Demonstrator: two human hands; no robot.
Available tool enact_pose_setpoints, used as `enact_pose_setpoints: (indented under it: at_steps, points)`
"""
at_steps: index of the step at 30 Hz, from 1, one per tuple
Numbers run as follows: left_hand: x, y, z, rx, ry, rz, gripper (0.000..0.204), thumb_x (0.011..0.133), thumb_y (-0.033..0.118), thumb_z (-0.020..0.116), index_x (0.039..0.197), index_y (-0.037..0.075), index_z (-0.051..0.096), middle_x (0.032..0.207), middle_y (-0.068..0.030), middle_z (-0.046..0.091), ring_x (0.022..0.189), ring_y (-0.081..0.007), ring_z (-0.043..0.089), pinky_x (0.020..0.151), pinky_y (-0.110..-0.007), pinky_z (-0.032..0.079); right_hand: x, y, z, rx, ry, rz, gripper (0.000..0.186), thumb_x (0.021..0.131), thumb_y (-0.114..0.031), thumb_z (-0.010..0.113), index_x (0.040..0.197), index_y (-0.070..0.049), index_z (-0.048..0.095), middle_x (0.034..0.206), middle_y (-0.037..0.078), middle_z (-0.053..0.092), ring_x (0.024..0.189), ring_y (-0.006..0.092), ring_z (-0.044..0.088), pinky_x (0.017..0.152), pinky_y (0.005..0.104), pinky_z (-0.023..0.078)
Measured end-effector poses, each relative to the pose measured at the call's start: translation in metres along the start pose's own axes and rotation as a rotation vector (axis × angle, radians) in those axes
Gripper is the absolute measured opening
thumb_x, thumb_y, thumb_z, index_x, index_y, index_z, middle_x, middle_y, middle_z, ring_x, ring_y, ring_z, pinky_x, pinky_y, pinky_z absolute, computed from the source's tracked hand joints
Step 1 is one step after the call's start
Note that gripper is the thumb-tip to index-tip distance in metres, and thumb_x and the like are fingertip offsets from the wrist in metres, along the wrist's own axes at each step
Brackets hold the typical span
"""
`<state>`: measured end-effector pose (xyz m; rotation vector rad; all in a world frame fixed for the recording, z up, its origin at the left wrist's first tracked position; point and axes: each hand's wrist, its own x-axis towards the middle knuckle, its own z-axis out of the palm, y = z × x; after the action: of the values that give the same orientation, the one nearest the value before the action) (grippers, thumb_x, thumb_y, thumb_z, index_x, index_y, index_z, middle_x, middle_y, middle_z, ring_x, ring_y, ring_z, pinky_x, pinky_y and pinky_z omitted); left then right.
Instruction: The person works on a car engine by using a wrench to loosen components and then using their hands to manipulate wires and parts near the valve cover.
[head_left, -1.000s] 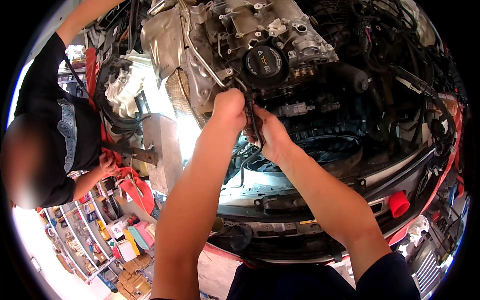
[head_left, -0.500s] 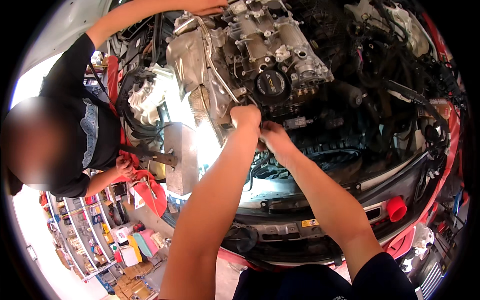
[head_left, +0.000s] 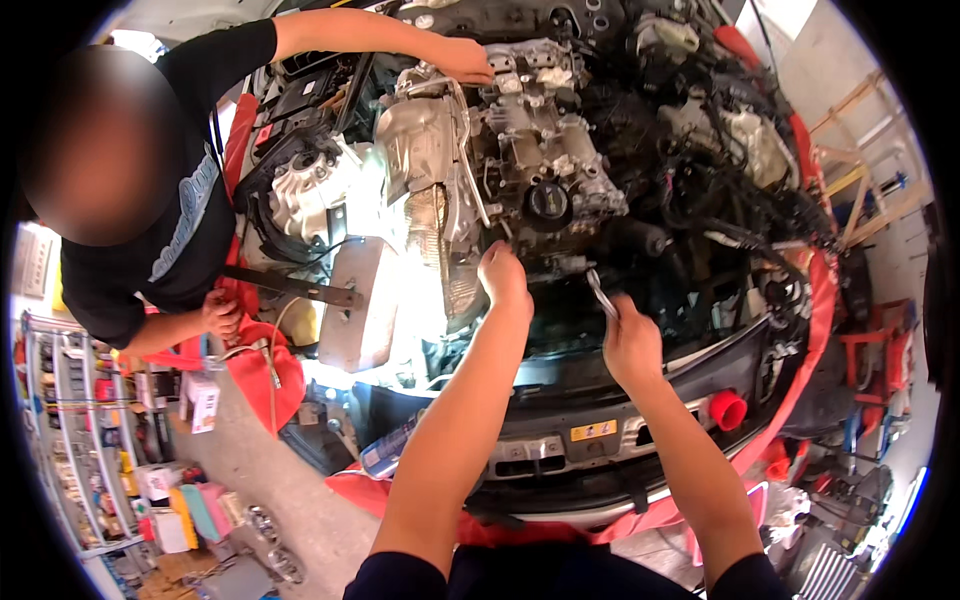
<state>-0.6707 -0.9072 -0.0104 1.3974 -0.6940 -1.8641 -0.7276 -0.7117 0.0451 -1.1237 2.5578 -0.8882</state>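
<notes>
My left hand is closed low on the engine, by the lower end of a metal pipe, left of the black oil filler cap; what its fingers grip is hidden. My right hand is closed round a silver wrench, whose head points up toward the dark area below the engine, near a small connector-like part. A bright glare covers the area left of my left hand.
A co-worker at left reaches one hand onto the engine top, the other near red cloth. A metal box, a spray can and a red funnel-shaped piece lie around the bay. Shelves stand beyond.
My right hand has drawn away from the black hose and now holds a wrench, farther right. The co-worker's upper hand has come onto the engine top. The view has shifted.
</notes>
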Motion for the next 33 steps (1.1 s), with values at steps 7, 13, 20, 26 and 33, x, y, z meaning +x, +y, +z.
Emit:
enact_pose_setpoints:
  at_steps: [7, 13, 20, 26, 33]
  points:
    - [0.072, -0.010, 0.036, 0.146, 0.180, -0.383, 0.027, 0.092, 0.016, 0.047, 0.115, 0.009, 0.059, 0.108, -0.0093, 0.062, 0.101, -0.0235, 0.059, 0.083, -0.039, 0.049, -0.039, 0.090, -0.034, -0.251, 0.117, -0.248, 0.015, 0.079, -0.005, 0.058, 0.094, -0.008, 0.056, 0.082, 0.013, 0.062, 0.075, 0.0353, 0.062, 0.064, 0.0445, 0.049]
    - [0.080, -0.013, 0.038, 0.081, 0.131, -0.437, 0.022, 0.093, 0.017, 0.046, 0.110, 0.012, 0.057, 0.101, -0.0077, 0.060, 0.091, -0.0226, 0.058, 0.077, -0.044, 0.049, -0.024, 0.102, -0.027, -0.117, 0.110, -0.323, 0.015, 0.079, -0.004, 0.056, 0.094, -0.007, 0.056, 0.083, 0.013, 0.064, 0.072, 0.0358, 0.062, 0.063, 0.0424, 0.050]
    - [0.106, -0.017, 0.017, 0.107, 0.199, -0.341, 0.011, 0.091, 0.019, 0.050, 0.096, 0.016, 0.059, 0.085, -0.0020, 0.061, 0.074, -0.0183, 0.060, 0.064, -0.040, 0.051, -0.016, 0.099, -0.019, 0.030, -0.009, -0.296, 0.013, 0.082, -0.005, 0.055, 0.095, -0.007, 0.055, 0.082, 0.014, 0.063, 0.071, 0.0359, 0.062, 0.062, 0.0437, 0.050]
    - [0.102, -0.019, 0.019, 0.125, 0.087, -0.380, 0.006, 0.088, 0.021, 0.060, 0.088, 0.015, 0.059, 0.084, -0.0003, 0.060, 0.074, -0.0176, 0.060, 0.067, -0.039, 0.051, -0.009, 0.114, -0.016, 0.156, 0.004, -0.339, 0.018, 0.077, -0.005, 0.058, 0.094, -0.006, 0.054, 0.076, 0.011, 0.061, 0.068, 0.0322, 0.062, 0.058, 0.0407, 0.050]
    - [0.090, -0.017, 0.027, 0.259, 0.193, -0.326, 0.015, 0.092, 0.022, 0.052, 0.089, 0.010, 0.059, 0.074, -0.0040, 0.064, 0.064, -0.0174, 0.063, 0.059, -0.036, 0.055, -0.003, 0.117, -0.020, 0.230, -0.043, -0.282, 0.016, 0.080, -0.002, 0.054, 0.095, -0.005, 0.055, 0.081, 0.013, 0.064, 0.070, 0.0346, 0.062, 0.060, 0.0409, 0.050]
